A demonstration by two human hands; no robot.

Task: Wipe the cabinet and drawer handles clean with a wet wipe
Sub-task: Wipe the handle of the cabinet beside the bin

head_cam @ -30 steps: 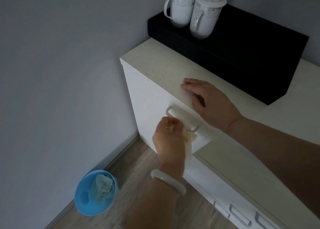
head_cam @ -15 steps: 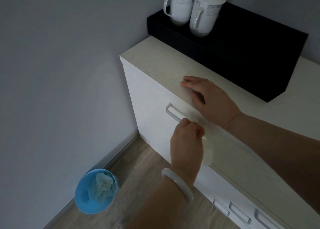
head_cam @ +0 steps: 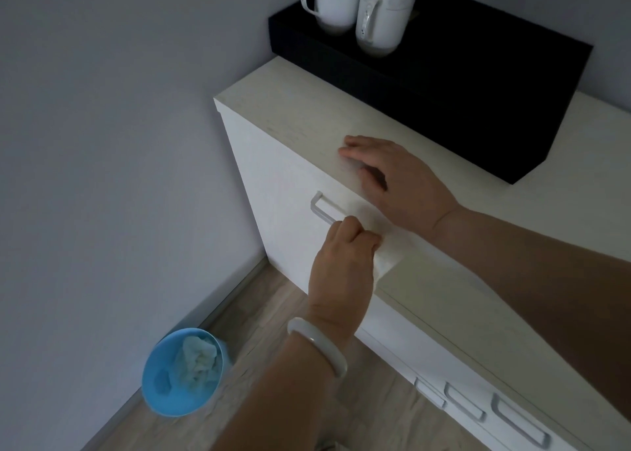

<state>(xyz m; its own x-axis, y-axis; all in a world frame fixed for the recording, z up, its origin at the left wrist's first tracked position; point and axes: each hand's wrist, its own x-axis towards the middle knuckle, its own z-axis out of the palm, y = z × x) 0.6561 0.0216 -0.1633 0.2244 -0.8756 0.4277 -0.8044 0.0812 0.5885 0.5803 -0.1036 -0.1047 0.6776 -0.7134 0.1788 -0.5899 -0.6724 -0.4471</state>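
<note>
The left hand point(head_cam: 343, 273) covers the right part of the cabinet handle point(head_cam: 324, 208), so only the handle's left end shows. The wet wipe point(head_cam: 384, 264) is mostly hidden under this hand; only a pale corner comes out at the right of the handle, and how the fingers hold it cannot be seen. Both forearms are cut by the picture's edges. Behind the handle, the two white mugs point(head_cam: 358, 10) on the black box point(head_cam: 461, 85) lose their tops at the upper edge. Right and below the handle, the drawer handles point(head_cam: 491, 413) are partly cut by the bottom edge. The content of the blue bin point(head_cam: 182, 372), left and below the handle, is too dim to identify.
</note>
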